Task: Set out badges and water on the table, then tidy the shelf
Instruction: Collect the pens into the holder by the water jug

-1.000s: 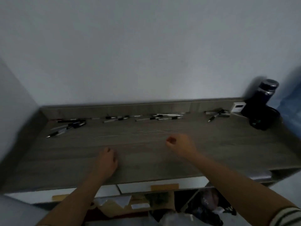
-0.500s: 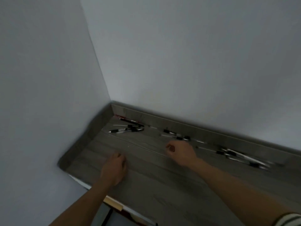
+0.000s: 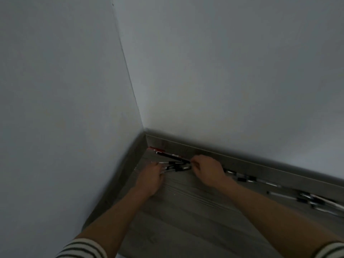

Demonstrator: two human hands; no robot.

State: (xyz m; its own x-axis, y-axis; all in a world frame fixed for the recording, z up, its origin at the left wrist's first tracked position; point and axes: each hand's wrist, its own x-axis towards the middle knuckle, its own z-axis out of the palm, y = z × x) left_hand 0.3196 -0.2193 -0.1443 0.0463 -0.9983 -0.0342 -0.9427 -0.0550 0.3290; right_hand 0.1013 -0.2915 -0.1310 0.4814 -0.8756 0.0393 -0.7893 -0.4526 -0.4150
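Where the wooden shelf (image 3: 186, 211) meets the wall corner, both forearms reach forward. The left hand (image 3: 150, 177) and right hand (image 3: 206, 170) lie knuckles-up, fingers curled, touching either side of a cluster of pens (image 3: 176, 165); whether either grips one cannot be told. More pens (image 3: 316, 200) lie right of the right hand. Any print on the pens is too blurred to read.
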